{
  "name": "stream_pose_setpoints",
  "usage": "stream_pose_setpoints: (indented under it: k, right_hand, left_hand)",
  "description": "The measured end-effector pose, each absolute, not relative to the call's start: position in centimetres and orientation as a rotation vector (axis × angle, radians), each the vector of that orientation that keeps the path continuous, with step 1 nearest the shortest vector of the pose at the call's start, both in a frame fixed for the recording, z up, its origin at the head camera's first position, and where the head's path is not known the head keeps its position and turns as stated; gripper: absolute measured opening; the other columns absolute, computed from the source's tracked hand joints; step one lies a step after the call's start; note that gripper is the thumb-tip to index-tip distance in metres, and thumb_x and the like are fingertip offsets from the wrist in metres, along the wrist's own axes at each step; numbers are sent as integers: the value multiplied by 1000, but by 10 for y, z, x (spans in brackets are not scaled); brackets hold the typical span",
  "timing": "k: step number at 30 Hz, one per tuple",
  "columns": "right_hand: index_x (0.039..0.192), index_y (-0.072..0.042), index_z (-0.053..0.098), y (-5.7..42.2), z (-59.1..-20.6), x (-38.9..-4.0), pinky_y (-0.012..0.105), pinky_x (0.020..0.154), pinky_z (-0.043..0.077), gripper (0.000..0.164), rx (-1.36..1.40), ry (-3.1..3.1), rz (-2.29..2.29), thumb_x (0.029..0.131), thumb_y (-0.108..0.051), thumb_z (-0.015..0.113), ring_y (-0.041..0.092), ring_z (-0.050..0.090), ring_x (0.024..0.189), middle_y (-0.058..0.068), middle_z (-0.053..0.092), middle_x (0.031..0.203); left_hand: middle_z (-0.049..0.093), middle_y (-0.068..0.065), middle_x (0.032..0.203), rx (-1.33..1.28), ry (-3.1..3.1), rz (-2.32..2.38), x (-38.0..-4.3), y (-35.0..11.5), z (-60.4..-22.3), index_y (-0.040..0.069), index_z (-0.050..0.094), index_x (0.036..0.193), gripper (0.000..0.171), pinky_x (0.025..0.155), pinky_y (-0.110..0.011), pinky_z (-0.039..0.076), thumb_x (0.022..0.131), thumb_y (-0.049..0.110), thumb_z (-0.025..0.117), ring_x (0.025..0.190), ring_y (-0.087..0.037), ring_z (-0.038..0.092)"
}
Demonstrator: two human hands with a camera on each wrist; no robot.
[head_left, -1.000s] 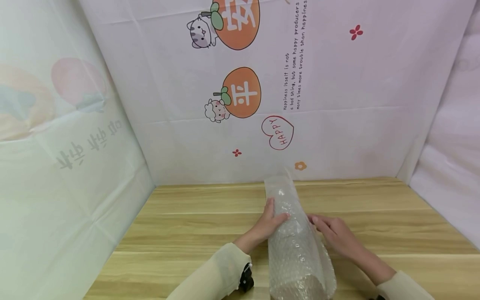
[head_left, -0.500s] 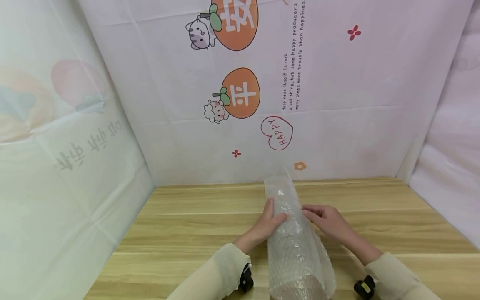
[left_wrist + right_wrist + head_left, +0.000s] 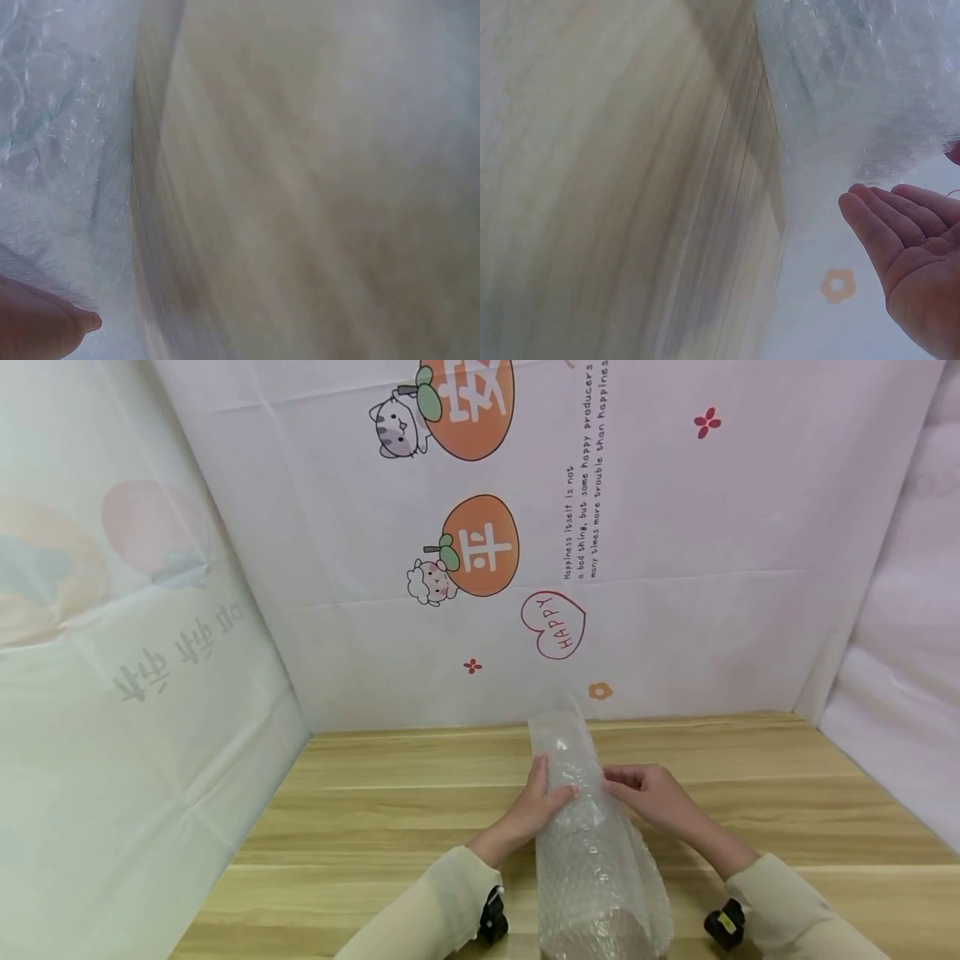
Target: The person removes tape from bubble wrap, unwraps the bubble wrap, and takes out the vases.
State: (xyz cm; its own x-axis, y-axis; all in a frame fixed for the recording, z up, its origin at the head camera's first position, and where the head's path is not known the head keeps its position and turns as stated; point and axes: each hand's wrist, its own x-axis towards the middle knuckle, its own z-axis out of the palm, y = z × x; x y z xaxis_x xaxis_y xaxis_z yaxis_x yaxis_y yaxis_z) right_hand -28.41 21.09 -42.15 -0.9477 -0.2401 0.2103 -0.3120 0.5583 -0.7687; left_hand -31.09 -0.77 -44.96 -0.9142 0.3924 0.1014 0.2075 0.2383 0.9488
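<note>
A long roll of clear bubble wrap [image 3: 588, 860] lies on the wooden table, pointing away from me, with a loose flap along its right side. My left hand [image 3: 531, 806] grips it from the left, thumb over the top and the other fingers along the side, partly hidden. In the left wrist view one fingertip [image 3: 90, 321] presses against the plastic. From the right, my right hand [image 3: 648, 789] touches the wrap's edge with its fingertips. The right wrist view has that hand's fingers [image 3: 885, 225] nearly straight, palm showing, their tips at the bubble wrap [image 3: 862, 82].
The wooden table [image 3: 375, 827] runs back to a printed white cloth [image 3: 675, 568]. Further cloths hang at the left [image 3: 225, 760] and right [image 3: 900, 710]. A small black device [image 3: 491, 917] sits at the left cuff, another [image 3: 726, 925] at the right cuff.
My right hand has moved left and slightly away from me along the wrap's right edge, bringing its cuff device into view. My left hand and the roll have stayed in place.
</note>
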Motion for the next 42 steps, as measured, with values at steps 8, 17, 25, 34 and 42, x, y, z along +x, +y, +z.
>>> stream_pose_setpoints:
  k: [8, 17, 25, 34, 42]
  right_hand:
    - [126, 8, 60, 214, -424, -288, 28, 74, 53, 45, 498, -2706, 1347, 99, -28, 57, 26, 62, 103, 21, 63, 122]
    - [126, 8, 59, 218, -424, -291, 26, 73, 53, 44, 495, -2715, 1399, 99, -27, 56, 23, 63, 99, 21, 63, 121]
    - [129, 12, 55, 219, -416, -297, 33, 81, 54, 47, 559, -2679, 1431, 100, -26, 55, 32, 63, 105, 24, 60, 125]
    - [131, 8, 55, 216, -405, -314, 46, 86, 52, 51, 487, -2704, 1424, 100, -32, 54, 38, 62, 105, 25, 59, 126]
    - [129, 10, 56, 211, -412, -329, 47, 88, 51, 55, 466, -2732, 1433, 97, -36, 58, 36, 60, 110, 24, 60, 125]
  left_hand:
    - [0, -22, 159, 557, 2331, 1760, -309, -9, -448, -5, 2, 153, 92, 115, -46, 10, 91, 37, 55, 145, -31, 3]
    - [0, -21, 160, 538, 2334, 1756, -311, -8, -449, -3, 2, 153, 93, 115, -47, 10, 90, 39, 56, 145, -32, 4]
    - [1, -24, 159, 560, 2336, 1779, -312, -8, -450, -6, 3, 152, 94, 115, -47, 10, 89, 36, 58, 145, -33, 4]
    - [3, -26, 158, 607, 2334, 1812, -313, -5, -448, -8, 3, 151, 94, 115, -46, 12, 87, 33, 58, 144, -33, 9]
    - [6, -24, 158, 626, 2299, 1833, -311, -6, -447, -6, 2, 152, 93, 114, -45, 16, 88, 31, 58, 143, -32, 13]
